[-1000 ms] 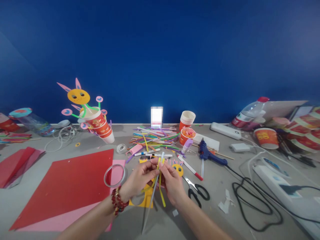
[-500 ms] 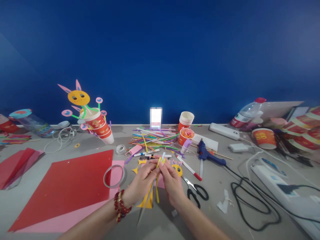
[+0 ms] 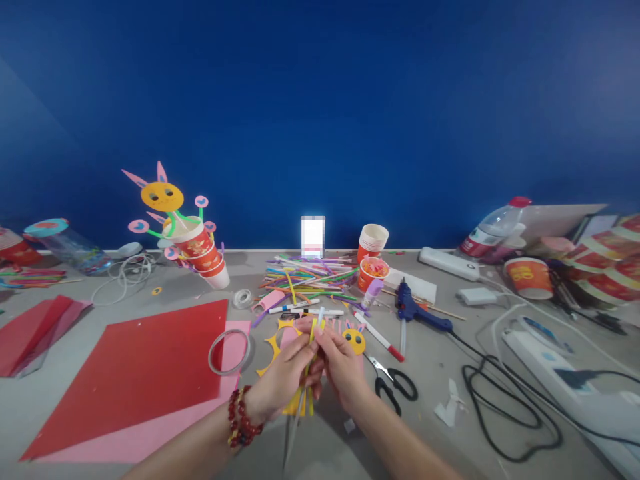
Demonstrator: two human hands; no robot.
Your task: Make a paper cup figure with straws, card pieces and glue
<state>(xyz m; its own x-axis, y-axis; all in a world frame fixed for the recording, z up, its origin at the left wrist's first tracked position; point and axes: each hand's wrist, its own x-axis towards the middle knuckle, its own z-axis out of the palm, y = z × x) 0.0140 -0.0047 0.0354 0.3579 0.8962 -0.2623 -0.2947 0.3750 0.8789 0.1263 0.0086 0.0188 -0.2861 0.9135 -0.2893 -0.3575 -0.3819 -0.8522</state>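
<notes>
Both hands meet over the middle of the table, fingertips pinched together. My left hand [image 3: 286, 365], with a red bead bracelet [image 3: 242, 417] at the wrist, holds a yellow pipe cleaner [image 3: 311, 405], folded or doubled near the top. My right hand [image 3: 341, 368] pinches the same yellow piece at its upper end. A thin whitish stem [image 3: 291, 437] runs through the grip, its tail hanging toward me. The fingers hide how the two are joined. Beneath the hands lie yellow paper scraps [image 3: 271, 353]. A yellow bunny face cutout [image 3: 354, 341] rests just beyond my right hand.
Black-handled scissors [image 3: 393, 383] and a blue glue gun [image 3: 417, 313] lie to the right, with a black cord [image 3: 480, 400]. A pile of coloured stems [image 3: 305, 280] sits ahead. Red paper [image 3: 145, 373] and a tape roll [image 3: 229, 352] are left. A cup figure [image 3: 193, 243] stands behind.
The hands have come slightly closer and turned, and the yellow pipe cleaner stands more upright between the fingertips. The whitish stem's tail has swung a little to the right.
</notes>
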